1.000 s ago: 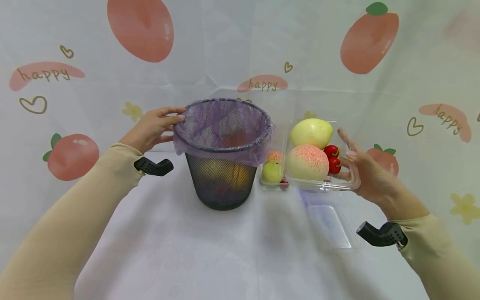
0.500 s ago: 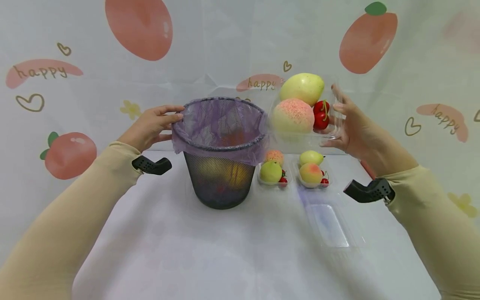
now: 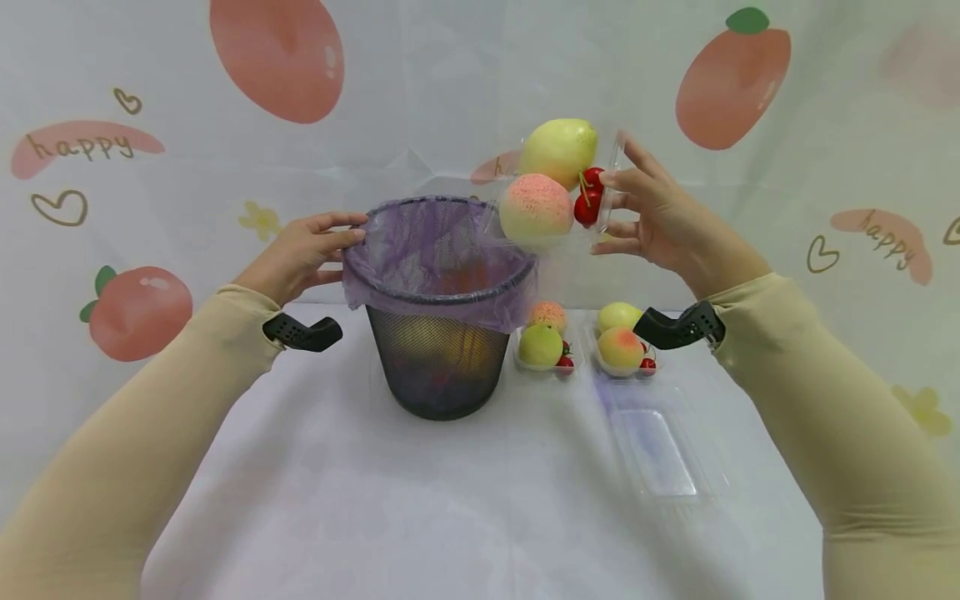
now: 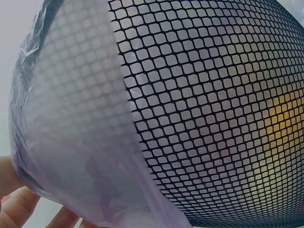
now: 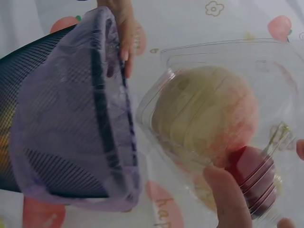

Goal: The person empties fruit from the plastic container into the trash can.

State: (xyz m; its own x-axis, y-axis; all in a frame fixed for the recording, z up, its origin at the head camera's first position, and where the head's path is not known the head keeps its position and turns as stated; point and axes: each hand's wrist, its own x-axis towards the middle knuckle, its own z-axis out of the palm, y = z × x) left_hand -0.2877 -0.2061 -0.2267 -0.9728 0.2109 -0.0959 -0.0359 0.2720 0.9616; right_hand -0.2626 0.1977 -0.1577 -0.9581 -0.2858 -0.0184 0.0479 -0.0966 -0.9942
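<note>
A black mesh wastebasket (image 3: 442,367) lined with a purple plastic bag (image 3: 480,308) stands upright, yellow and reddish shapes showing dimly through it. My left hand (image 3: 303,250) holds its rim at the left, thumb and fingers at the bag's folded edge. Above and right of that rim, my right hand (image 3: 667,212) grips the side of a clear plastic box (image 3: 611,187), tilted in the air. Inside it are a yellow fruit (image 3: 558,154), a pink-speckled peach (image 3: 536,210) and red cherries (image 3: 588,200). In the right wrist view the thumb (image 5: 228,194) presses the clear wall beside the cherries.
Right of the wastebasket, two small clear boxes hold fruit: one a green pear (image 3: 540,346), the other a peach (image 3: 619,348) and red cherries. An upturned or lid-like clear plastic piece (image 3: 663,454) lies nearer on the white table (image 3: 450,517). A printed cloth hangs behind.
My right hand has raised the box of fruit and carried it left toward the wastebasket, uncovering the small boxes behind. The left hand stays at the rim.
</note>
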